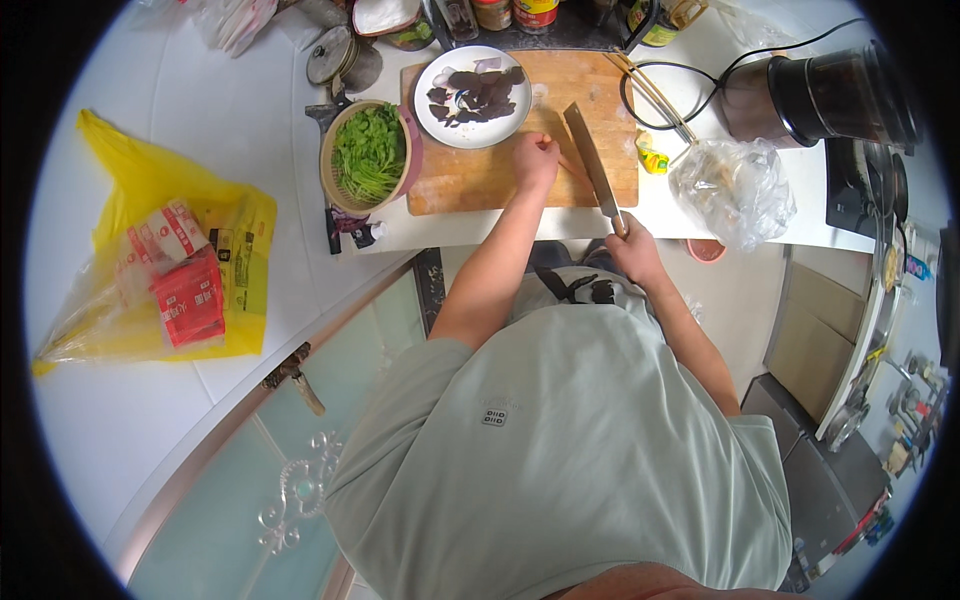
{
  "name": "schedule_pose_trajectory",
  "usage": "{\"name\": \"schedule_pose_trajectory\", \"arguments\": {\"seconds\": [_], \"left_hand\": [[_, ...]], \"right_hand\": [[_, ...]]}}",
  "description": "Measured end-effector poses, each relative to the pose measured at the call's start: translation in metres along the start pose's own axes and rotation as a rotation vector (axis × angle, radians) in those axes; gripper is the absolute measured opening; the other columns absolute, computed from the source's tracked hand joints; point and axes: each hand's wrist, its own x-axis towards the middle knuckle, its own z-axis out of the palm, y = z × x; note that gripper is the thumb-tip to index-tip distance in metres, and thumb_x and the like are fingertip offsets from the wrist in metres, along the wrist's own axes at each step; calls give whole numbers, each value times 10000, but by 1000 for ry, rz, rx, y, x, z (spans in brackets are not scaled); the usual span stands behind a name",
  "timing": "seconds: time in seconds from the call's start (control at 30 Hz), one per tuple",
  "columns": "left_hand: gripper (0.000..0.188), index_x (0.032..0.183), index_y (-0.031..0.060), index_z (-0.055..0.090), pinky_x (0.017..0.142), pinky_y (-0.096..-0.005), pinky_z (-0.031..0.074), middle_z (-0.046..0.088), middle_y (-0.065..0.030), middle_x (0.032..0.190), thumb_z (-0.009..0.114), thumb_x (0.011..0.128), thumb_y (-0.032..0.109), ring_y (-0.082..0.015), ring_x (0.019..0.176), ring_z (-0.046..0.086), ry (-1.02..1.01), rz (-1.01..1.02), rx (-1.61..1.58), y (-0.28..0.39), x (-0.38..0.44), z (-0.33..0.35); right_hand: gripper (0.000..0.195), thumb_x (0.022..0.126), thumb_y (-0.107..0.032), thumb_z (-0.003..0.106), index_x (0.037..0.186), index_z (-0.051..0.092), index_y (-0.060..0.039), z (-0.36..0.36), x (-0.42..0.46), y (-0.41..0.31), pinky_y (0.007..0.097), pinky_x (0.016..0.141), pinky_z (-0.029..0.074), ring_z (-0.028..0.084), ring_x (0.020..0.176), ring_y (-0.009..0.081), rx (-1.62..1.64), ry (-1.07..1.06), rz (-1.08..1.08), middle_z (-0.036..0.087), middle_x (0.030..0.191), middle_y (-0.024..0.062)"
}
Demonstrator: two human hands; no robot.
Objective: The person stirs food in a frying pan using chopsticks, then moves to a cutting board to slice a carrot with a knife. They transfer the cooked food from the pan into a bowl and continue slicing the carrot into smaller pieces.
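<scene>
My right hand [636, 251] grips the wooden handle of a Chinese cleaver [589, 154], whose blade slants across the right part of a wooden cutting board [465, 180]. My left hand [536, 161] rests over the board, fingers curled around one end of a slim pinkish-orange food stick [574, 171]. That stick, possibly a sausage, runs toward the blade; my fingers hide part of it. Behind my left hand, a white plate [511, 129] on the board bears dark pieces resembling wood ear fungus [484, 94] and pale purple slices like onion.
Left of the board stands a basket [414, 146] of leafy greens [367, 150]. A yellow plastic bag [251, 262] with red packets lies further left. To the right are chopsticks [656, 97], a wrapper [652, 159], a clear plastic bag [735, 187] and a corded appliance [795, 97]. Jars [491, 13] line the back.
</scene>
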Motion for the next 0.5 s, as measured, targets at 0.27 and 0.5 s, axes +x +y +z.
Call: {"name": "schedule_pose_trajectory", "arguments": {"seconds": [0.27,0.5], "left_hand": [[303,912,10,690,759,-422,516,701,-156,838,658,837,301,-310,813,674,-13,105,402,18,-5,-16],[402,1141,31,649,884,-430,487,681,-196,1034,563,905,344,-374,1001,634,-160,363,522,88,20,-68]], "right_hand": [[419,789,-153,604,1185,575,-22,-3,2,-1,417,765,514,643,830,408,-140,62,-107,662,901,241],[470,783,-135,630,1245,545,-110,-22,-4,22,469,709,527,649,772,386,-482,151,-369,665,848,202]]}}
